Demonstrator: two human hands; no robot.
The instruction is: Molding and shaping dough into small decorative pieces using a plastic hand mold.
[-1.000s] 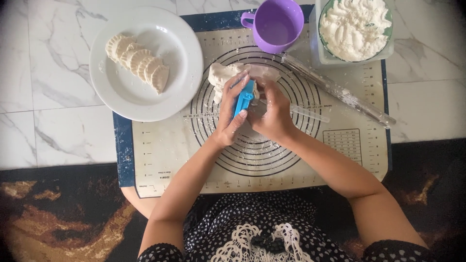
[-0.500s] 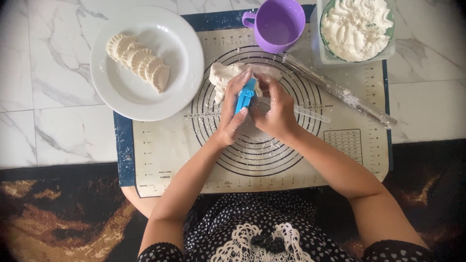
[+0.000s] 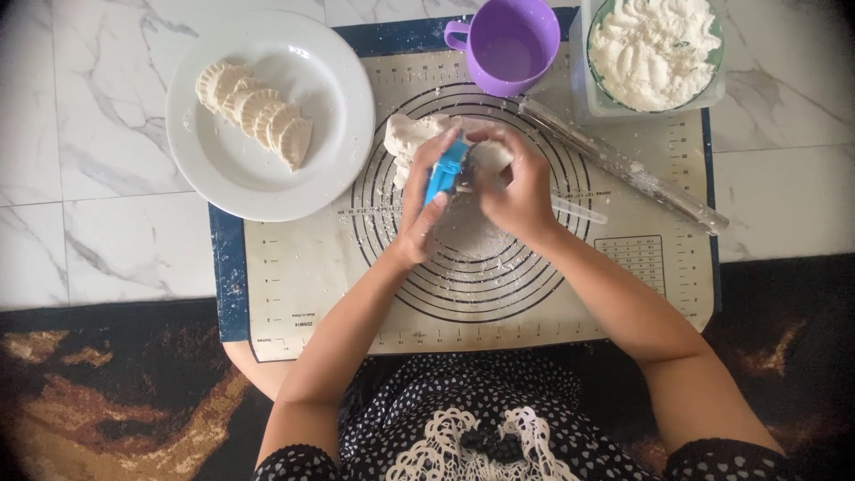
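Over the baking mat (image 3: pixel 303 294), both hands grip a blue dumpling press (image 3: pixel 443 171).

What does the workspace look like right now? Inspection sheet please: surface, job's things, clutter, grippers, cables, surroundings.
Surface: floured baking mat with ring markings, on a marble floor.
Job's things: blue press mould and dough lump at the hands.
Clutter: white plate with a row of shaped pastries; purple cup; flour tub; clear rolling pin.
Grippers: left hand holds the mould; right hand works at it.
Cables: nothing seen.
Surroundings: dark patterned rug.
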